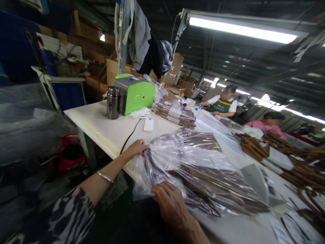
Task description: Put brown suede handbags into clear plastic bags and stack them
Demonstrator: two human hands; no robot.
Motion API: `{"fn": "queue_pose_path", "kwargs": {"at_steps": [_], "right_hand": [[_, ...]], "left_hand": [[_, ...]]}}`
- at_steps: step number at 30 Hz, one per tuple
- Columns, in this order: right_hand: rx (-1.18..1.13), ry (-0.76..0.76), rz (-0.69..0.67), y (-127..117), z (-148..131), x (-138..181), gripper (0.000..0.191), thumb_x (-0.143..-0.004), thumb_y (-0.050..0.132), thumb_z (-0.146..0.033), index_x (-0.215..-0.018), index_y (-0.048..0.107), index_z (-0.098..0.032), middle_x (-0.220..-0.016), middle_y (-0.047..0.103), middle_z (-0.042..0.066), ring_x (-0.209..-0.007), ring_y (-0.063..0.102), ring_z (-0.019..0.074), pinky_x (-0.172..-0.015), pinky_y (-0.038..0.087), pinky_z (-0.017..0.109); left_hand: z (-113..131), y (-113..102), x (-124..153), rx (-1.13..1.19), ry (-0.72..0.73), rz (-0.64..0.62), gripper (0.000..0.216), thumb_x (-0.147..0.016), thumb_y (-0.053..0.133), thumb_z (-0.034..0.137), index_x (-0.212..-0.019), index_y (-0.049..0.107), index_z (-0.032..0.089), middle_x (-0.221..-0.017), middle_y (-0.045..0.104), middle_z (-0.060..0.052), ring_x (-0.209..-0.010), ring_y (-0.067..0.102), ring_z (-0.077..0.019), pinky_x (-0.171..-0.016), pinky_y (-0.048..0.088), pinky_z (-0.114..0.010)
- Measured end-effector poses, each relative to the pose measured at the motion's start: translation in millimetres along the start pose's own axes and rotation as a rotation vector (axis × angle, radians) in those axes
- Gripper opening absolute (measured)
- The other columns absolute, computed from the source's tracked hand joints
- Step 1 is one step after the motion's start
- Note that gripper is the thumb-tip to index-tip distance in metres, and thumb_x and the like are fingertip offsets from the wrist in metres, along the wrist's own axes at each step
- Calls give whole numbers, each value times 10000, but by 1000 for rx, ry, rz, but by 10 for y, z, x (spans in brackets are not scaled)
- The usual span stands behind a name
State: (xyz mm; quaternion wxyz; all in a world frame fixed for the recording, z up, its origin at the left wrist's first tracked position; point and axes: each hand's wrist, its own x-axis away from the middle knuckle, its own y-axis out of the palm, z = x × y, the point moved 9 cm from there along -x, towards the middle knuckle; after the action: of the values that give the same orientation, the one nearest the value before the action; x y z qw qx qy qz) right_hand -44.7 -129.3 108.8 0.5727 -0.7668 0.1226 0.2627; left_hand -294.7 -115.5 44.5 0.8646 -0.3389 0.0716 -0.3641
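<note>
A clear plastic bag [200,162] with a folded brown garment [228,183] inside lies at a slant over the near edge of the table. My left hand [138,148] is closed on the far corner of the bag's loose left end, pinching the film. Lower down, my right hand [170,201] has its fingers curled together over the near side of the same end; its thumb is hidden. Between the hands the film is bunched and wrinkled. The garment lies mostly to the right of both hands.
On the white table [93,118] stand a steel flask [113,102] and a green-and-grey machine [139,93]. A white phone-like item [148,124] lies near a black cable. Bagged brown garments [175,113] are stacked behind. Brown pieces [254,147] cover the right side; two people work beyond.
</note>
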Motion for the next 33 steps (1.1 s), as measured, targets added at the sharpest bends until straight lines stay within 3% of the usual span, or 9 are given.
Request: {"fn": "queue_pose_path", "kwargs": {"at_steps": [3,11,16,19,21,24,26,29,33], "right_hand": [[-13,10,17,15,25,8,257,-1039,348,-224,-944,586,-203,-799,682,24,-712,603,163,-649,418,277],[30,1,-18,77,-44,42,270,-1021,366,-201,-912,614,-200,-758,668,19,-692,596,164,-627,424,280],[11,164,88,-88,180,18,302,-1025,342,-227,-885,609,-197,-761,669,35,-702,622,160,-641,444,260],[-78,267,125,-129,352,6,286,-1016,343,-222,-900,604,-193,-798,693,40,-719,654,147,-672,467,236],[-131,339,137,-157,485,-8,278,-1013,343,-230,-930,606,-192,-812,709,34,-700,663,136,-675,468,226],[-120,508,156,-256,786,-16,296,-1017,340,-265,-980,622,-184,-790,717,29,-644,652,139,-658,450,238],[-63,638,146,-324,1045,-10,311,-1015,343,-272,-987,638,-179,-754,711,31,-644,648,155,-657,433,252],[47,785,58,-327,1429,5,329,-1007,347,-245,-978,668,-180,-763,720,53,-706,657,185,-685,412,273],[120,873,-19,-226,1787,39,327,-1002,359,-206,-998,684,-171,-914,743,105,-829,666,210,-726,389,287]], "left_hand": [[-94,9,-6,76,-73,-13,68,-835,539,212,-845,473,197,-579,605,33,-510,625,-151,-492,448,-215],[-133,-114,-123,31,-81,66,422,-842,616,277,-1211,448,156,-685,672,2,-556,652,-176,-560,492,-256],[-63,-282,-130,-133,57,178,315,-731,717,236,-1021,597,201,-949,715,-99,-975,683,-286,-832,495,-348],[104,-390,-40,-169,179,214,333,-753,687,261,-1074,610,213,-1130,676,-106,-1106,628,-280,-936,466,-361],[239,-387,41,-105,293,164,318,-838,597,347,-1129,606,219,-1159,666,-77,-1079,631,-231,-940,471,-321],[382,-140,202,123,468,-159,434,-909,450,512,-1148,619,191,-1089,694,-58,-986,645,-208,-895,490,-299],[383,35,303,187,514,-333,488,-860,497,565,-1108,640,170,-1043,702,-54,-968,640,-225,-879,483,-303],[289,128,260,51,473,-269,421,-764,593,555,-932,663,175,-892,691,-23,-889,631,-221,-810,461,-272],[272,175,83,-102,392,-146,332,-820,496,493,-716,608,199,-685,624,-1,-717,593,-190,-699,409,-262]]}}
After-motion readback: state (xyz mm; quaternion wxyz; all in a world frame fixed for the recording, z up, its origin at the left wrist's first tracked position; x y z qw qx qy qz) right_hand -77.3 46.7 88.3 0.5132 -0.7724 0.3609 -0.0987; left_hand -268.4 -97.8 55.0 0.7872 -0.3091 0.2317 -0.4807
